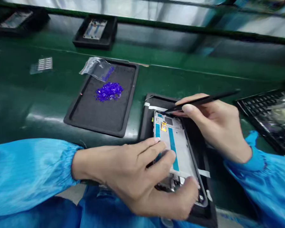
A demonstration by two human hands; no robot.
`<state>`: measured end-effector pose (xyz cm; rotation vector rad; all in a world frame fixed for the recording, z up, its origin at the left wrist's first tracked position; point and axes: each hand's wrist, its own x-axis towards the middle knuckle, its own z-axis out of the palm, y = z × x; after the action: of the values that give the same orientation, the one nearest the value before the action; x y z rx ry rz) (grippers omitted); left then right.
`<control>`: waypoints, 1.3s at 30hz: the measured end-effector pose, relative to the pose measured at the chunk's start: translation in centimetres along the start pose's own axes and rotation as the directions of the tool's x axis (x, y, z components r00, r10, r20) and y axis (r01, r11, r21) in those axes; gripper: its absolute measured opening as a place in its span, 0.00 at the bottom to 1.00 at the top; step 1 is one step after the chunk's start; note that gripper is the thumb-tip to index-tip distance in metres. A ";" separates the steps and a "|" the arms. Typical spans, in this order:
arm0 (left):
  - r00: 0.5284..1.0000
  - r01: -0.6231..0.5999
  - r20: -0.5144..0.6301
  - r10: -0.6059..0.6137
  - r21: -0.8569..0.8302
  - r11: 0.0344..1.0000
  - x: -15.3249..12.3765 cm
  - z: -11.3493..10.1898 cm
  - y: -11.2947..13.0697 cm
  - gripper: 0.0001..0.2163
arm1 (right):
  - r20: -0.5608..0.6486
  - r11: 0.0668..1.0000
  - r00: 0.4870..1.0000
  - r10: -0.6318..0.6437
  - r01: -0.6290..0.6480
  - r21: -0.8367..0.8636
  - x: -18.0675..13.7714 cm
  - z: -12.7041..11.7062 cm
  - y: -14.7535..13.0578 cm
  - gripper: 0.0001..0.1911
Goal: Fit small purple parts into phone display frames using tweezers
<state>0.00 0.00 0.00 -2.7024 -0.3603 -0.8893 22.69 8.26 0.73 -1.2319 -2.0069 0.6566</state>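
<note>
A phone frame point(178, 145) with blue strips lies in a black holder tray point(204, 161) near the front edge of the green bench. My left hand point(137, 177) rests across the frame's near end, fingers curled round its edge. My right hand point(213, 123) pinches black tweezers point(201, 100), their tip touching the top of the frame near a small yellow part point(163, 126). Both arms wear blue sleeves.
A flat black tray point(85, 110) to the left carries a heap of small purple pieces point(109, 91) and a clear plastic bag point(97, 67). Two more black trays with frames point(95, 30) sit on the far belt. A black gridded tray point(263, 107) stands right.
</note>
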 end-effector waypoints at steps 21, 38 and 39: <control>0.994 0.108 -0.026 -0.109 -0.029 0.994 -0.1 -0.3 0.6 0.13 | 0.078 0.963 0.984 -0.160 0.173 -0.206 -0.6 -0.2 -0.5 0.08; 0.989 0.136 -0.055 -0.136 -0.004 0.991 0.0 0.1 1.2 0.13 | 0.144 1.000 0.990 -0.004 0.004 0.002 0.2 -0.8 -0.7 0.11; 0.991 0.124 -0.055 -0.124 0.003 0.992 0.0 0.2 1.2 0.13 | 0.140 1.000 0.990 -0.005 0.005 0.003 0.2 -0.7 -0.6 0.12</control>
<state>0.43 -1.05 -0.35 -2.6679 -0.5235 -0.9927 22.87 8.19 1.69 -1.2077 -2.1217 0.7620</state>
